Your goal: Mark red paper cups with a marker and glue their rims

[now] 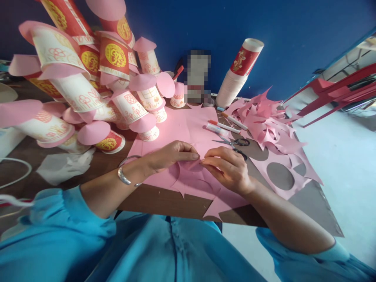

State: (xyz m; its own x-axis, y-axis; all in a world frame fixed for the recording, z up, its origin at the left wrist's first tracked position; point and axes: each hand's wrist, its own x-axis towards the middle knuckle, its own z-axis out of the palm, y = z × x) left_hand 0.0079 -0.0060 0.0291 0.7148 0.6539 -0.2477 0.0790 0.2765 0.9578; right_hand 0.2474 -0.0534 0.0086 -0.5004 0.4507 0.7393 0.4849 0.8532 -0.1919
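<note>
Well, paper cups inside cups.

Left: crowded cups blocked passage. Far: cup stack obstructed. Right: pens, scissors, piled scraps stood in the way. Near, left of centre: table offered passage.

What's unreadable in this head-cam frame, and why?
All head view:
Pink paper piece: partly behind left hand and right hand
Upright object at wall: pixelated
Red cup, upper left: cut by top edge
White tube: lettering too small
Red furniture: cut by right edge
</note>
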